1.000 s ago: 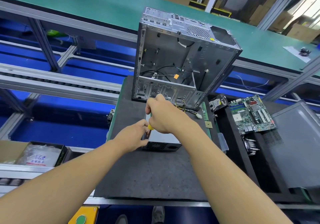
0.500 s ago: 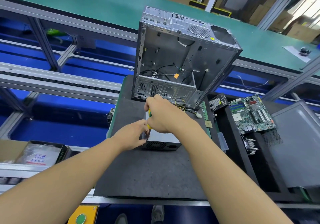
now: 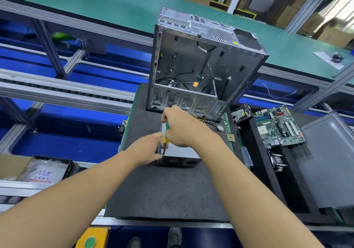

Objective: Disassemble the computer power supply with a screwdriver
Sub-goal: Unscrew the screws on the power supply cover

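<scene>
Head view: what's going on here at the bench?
A person is working on a power supply that lies on a dark mat in front of an emptied case. The right hand grips a screwdriver pointed down at the supply's near left corner. The left hand appears to pinch its shaft near the tip. The supply's cover looks closed. A motherboard lies to the right.

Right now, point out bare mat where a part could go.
Bare: the mat from the supply to the near edge, and the strip left of the case. Crowded: right of the supply, with cables, drive and motherboard.
</scene>
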### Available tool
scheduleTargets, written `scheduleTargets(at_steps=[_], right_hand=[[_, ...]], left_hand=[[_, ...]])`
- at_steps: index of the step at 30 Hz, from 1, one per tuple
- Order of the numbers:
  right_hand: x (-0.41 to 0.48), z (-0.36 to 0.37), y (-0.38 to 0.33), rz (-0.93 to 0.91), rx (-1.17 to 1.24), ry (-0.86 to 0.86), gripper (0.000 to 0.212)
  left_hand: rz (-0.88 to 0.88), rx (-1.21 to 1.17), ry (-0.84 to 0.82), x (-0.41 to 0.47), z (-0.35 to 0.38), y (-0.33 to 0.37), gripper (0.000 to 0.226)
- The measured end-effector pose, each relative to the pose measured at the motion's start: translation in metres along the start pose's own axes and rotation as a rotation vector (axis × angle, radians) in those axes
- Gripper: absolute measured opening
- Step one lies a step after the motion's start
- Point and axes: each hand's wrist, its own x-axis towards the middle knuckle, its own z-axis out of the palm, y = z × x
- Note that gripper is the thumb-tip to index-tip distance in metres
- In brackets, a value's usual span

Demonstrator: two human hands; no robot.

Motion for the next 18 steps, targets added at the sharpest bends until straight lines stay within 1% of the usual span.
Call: scheduleTargets(at_steps=[1, 3, 5, 6, 8, 11, 13, 15, 18], right_hand=[[0.0000, 0.0006, -0.0005, 0.009, -0.009, 0.012, 0.026], [-0.0009, 0.0023, -0.0020, 0.020, -0.108, 0.064, 0.021], [-0.0011, 0.0024, -0.0026, 0.027, -0.188, 0.106, 0.029], [-0.0009, 0.0021, -0.0023, 0.028, -0.188, 0.109, 0.031], [-0.0004, 0.0021, -0.0011, 0.009, -0.183, 0.115, 0.028], [0.0010, 0.0025, 0.0014, -0.023, -0.179, 0.122, 0.018], [0.0009, 0.0024, 0.0029, -0.021, -0.103, 0.101, 0.012], [-0.0001, 0.0013, 0.0037, -0.019, -0.020, 0.063, 0.019], [-0.0025, 0.0020, 0.0046, 0.000, -0.027, 0.034, 0.026]], left_hand=[[-0.004, -0.013, 0.000, 0.0001, -0.0003, -0.0001, 0.035], [-0.022, -0.052, 0.000, -0.0003, -0.0016, -0.0001, 0.035], [-0.045, -0.086, -0.010, 0.0006, -0.0031, -0.0001, 0.037], [-0.054, -0.101, -0.019, 0.0009, -0.0037, 0.0001, 0.038], [-0.056, -0.115, -0.032, 0.0012, -0.0044, 0.0008, 0.041], [-0.037, -0.094, -0.032, 0.0015, -0.0042, 0.0010, 0.038], [-0.032, -0.084, -0.024, 0.0015, -0.0027, -0.0002, 0.036], [-0.034, -0.072, -0.006, 0.0017, -0.0002, -0.0023, 0.034], [-0.026, -0.058, 0.007, 0.0016, 0.0019, -0.0033, 0.032]])
